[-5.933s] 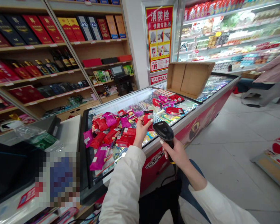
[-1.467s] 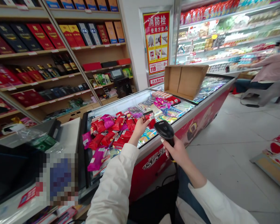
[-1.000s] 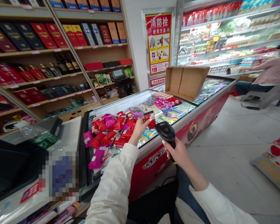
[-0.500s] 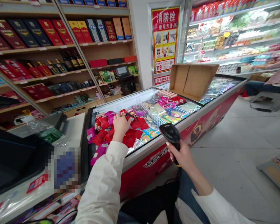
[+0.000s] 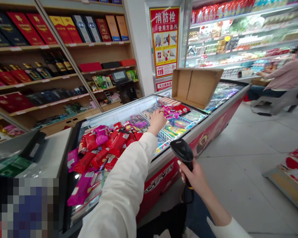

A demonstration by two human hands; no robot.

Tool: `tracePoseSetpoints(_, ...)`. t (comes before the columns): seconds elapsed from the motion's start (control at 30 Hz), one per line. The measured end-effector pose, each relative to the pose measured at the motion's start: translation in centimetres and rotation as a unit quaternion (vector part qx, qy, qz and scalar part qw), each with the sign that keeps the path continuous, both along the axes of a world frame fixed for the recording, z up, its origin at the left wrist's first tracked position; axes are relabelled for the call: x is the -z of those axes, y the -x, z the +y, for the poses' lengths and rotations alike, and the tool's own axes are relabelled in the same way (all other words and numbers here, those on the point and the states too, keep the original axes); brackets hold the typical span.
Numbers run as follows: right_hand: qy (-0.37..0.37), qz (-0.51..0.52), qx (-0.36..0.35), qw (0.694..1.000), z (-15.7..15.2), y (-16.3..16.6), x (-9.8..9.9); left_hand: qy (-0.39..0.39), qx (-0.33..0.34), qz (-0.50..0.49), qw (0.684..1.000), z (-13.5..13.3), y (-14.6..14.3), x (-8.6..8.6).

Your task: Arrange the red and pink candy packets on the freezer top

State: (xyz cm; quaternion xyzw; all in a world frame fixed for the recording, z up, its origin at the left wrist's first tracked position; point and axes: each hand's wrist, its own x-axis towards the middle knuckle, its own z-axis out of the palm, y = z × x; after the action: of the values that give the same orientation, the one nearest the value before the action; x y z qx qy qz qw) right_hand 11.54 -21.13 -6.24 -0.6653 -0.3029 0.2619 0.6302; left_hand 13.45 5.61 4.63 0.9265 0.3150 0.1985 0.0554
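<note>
My right hand (image 5: 194,175) is wrapped round the handle of a black barcode scanner (image 5: 181,151), held in front of the freezer's side. My left arm stretches over the chest freezer, and my left hand (image 5: 158,121) hovers by the wire basket with loosely bent fingers. It appears open, with nothing visible in it; its fingertips are partly hidden. Just beyond it lie purple and red packets (image 5: 175,111). Below and left of my sleeve, a heap of red snack packets (image 5: 118,142) and purple packets (image 5: 82,189) covers the glass top.
An open cardboard box (image 5: 197,86) stands on the freezer (image 5: 201,138) further back. To the left is a counter (image 5: 55,145) with a plastic bottle (image 5: 13,167). Shelves of boxed goods rise behind. A seated person (image 5: 284,72) is at the right, near a chilled display.
My left hand has left the red packet heap and moved right, toward the basket and far packets. The view has turned right. My right hand keeps the scanner in about the same position.
</note>
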Motion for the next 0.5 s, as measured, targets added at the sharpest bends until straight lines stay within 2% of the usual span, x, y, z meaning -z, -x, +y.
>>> tracePoseSetpoints(0.1,0.007,0.004,0.009,1.000,-0.1,-1.2,1.1,0.006,0.006,-0.006,1.000,1.7,-3.7,1.3)
tracePoseSetpoints(0.23,0.031,0.017,0.007,0.999,-0.1,-2.5,2.4,0.019,0.037,-0.023,0.999,3.2,-6.4,2.4)
tracePoseSetpoints(0.37,0.034,0.023,0.002,0.999,-0.1,-2.8,2.8,0.050,0.060,-0.066,0.995,3.8,-6.6,2.9)
tracePoseSetpoints(0.5,0.016,0.018,0.009,1.000,-0.1,-2.1,1.9,0.111,0.047,-0.151,0.981,4.1,-5.2,2.8)
